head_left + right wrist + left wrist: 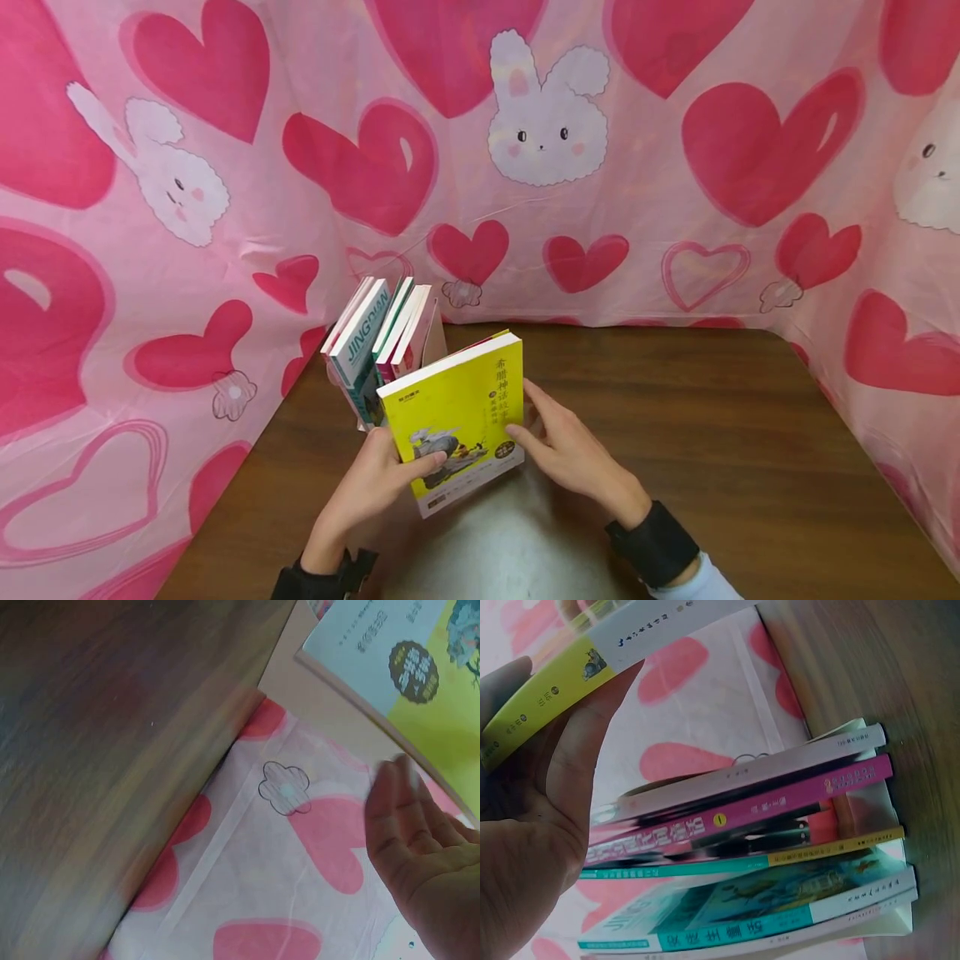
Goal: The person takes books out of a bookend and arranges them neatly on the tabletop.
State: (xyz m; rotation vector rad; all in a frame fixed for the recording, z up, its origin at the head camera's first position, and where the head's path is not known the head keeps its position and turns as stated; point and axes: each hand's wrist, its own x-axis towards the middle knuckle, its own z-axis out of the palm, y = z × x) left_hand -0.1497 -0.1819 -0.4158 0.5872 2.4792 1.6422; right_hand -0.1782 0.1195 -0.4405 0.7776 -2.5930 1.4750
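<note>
A yellow paperback book [457,417] with a white lower band and a rocky illustration is held up, tilted, above the table. My left hand [375,475] grips its left side, thumb on the front cover and fingers round behind the spine. At the book's right edge is my right hand [573,450], its thumb tip overlapping the cover in the head view. In the right wrist view, the right hand's fingers [405,817] are extended close beside the book's edge. Behind and left of the yellow book, several books [363,333] stand upright in a row.
The row includes a teal-spined book [735,930] and a magenta-spined book [780,806], with gaps between some of them. Under everything is a dark brown wooden table [712,433]. Pink cloth [645,200] with hearts and rabbits hangs behind and along the sides.
</note>
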